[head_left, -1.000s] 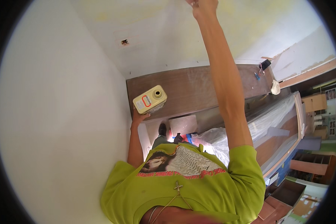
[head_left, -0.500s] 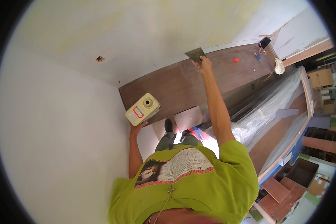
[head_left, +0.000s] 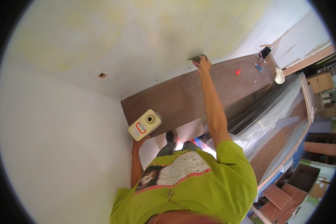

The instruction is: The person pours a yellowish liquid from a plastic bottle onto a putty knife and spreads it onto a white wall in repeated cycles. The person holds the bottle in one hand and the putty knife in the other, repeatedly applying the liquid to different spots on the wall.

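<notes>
My right hand (head_left: 202, 65) reaches out, its fingers closed round a flat, dark scraper blade (head_left: 196, 58). The blade lies at or very near the white, yellow-patched wall (head_left: 171, 37), just above the brown wooden surface; whether it touches cannot be told for sure. Low on the left, my left hand (head_left: 139, 143) grips the near end of a cream plastic container (head_left: 145, 125). A round dark opening and a red-outlined label show on its upward face. Most of the left fingers are hidden beneath it.
A brown wooden panel (head_left: 175, 89) runs along the wall, bearing a red item (head_left: 238, 72) and a blue-handled tool (head_left: 258, 67). Clear plastic sheeting (head_left: 263, 121) drapes the right side. A rough hole (head_left: 102, 75) marks the wall. Drawers and boards (head_left: 287, 194) lie lower right.
The scraper has turned from nearly face-on to almost edge-on, closer to the wall. The whole view has tilted, so things sit lower. The container stays in my left hand.
</notes>
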Demonstrator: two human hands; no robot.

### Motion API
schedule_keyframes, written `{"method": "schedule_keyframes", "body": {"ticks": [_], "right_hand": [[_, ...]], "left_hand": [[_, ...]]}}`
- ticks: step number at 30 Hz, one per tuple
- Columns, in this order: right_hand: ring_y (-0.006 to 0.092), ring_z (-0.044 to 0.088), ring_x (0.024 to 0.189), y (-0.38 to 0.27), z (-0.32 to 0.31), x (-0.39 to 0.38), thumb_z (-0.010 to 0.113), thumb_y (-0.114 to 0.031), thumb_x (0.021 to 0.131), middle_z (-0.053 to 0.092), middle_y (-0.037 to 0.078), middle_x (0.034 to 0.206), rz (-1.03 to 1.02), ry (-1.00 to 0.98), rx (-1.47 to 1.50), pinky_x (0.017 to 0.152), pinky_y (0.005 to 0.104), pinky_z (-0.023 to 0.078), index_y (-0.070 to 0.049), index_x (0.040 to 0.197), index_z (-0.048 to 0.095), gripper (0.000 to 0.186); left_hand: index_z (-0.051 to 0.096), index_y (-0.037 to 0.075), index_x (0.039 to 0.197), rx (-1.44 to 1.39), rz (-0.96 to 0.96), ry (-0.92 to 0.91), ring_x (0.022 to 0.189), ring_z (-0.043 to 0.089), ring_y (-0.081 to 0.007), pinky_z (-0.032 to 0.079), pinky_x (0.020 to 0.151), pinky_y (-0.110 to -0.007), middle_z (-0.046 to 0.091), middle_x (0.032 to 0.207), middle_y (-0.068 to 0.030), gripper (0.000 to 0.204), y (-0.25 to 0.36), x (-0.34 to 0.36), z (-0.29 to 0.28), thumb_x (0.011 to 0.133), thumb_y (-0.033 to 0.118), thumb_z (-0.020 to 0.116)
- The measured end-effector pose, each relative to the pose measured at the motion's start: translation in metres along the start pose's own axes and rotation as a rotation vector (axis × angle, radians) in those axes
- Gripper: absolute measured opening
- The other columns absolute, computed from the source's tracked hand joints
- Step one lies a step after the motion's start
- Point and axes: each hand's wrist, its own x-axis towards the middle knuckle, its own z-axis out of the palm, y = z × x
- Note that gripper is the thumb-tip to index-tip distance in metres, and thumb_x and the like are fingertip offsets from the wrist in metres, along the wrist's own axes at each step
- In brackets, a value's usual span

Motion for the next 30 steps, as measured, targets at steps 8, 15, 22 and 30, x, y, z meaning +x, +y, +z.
{"method": "schedule_keyframes", "body": {"ticks": [8, 15, 22, 30], "right_hand": [[0.0321, 0.070, 0.084, -0.140, 0.082, -0.065, 0.058, -0.006, 0.096, 0.066, 0.022, 0.100, -0.310, -0.243, 0.069, 0.081, 0.0453, 0.067, 0.014, 0.103, 0.057, 0.021], [0.0344, 0.069, 0.097, -0.217, 0.115, -0.119, 0.057, -0.005, 0.096, 0.065, 0.024, 0.106, -0.332, -0.454, 0.091, 0.085, 0.0470, 0.066, 0.016, 0.108, 0.054, 0.024], [0.0199, 0.063, 0.081, -0.175, 0.060, -0.169, 0.059, -0.005, 0.097, 0.064, 0.011, 0.099, -0.192, -0.570, 0.027, 0.092, 0.0460, 0.064, 0.007, 0.110, 0.059, 0.018], [0.0182, 0.064, 0.073, -0.041, 0.022, -0.184, 0.062, -0.005, 0.096, 0.063, 0.008, 0.089, 0.197, -0.603, 0.055, 0.084, 0.0447, 0.067, 0.001, 0.102, 0.064, 0.008]], "left_hand": [[0.062, 0.003, 0.133, -0.089, 0.058, -0.036, 0.115, 0.064, -0.0190, 0.054, 0.101, -0.036, 0.068, 0.128, -0.0068, 0.068, -0.006, 0.005, 0.002, 0.072, 0.006, 0.091], [0.066, 0.004, 0.128, -0.149, 0.044, -0.009, 0.112, 0.065, -0.0176, 0.051, 0.101, -0.034, 0.071, 0.122, -0.0056, 0.064, 0.004, 0.000, 0.004, 0.070, 0.009, 0.093], [0.066, 0.003, 0.129, -0.024, 0.089, 0.032, 0.112, 0.066, -0.0180, 0.052, 0.102, -0.035, 0.072, 0.124, -0.0063, 0.066, 0.010, -0.001, 0.008, 0.068, 0.007, 0.093], [0.059, 0.002, 0.133, -0.135, 0.184, 0.254, 0.118, 0.063, -0.0218, 0.050, 0.104, -0.036, 0.068, 0.127, -0.0098, 0.075, -0.003, -0.010, 0.033, 0.066, -0.001, 0.091]]}}
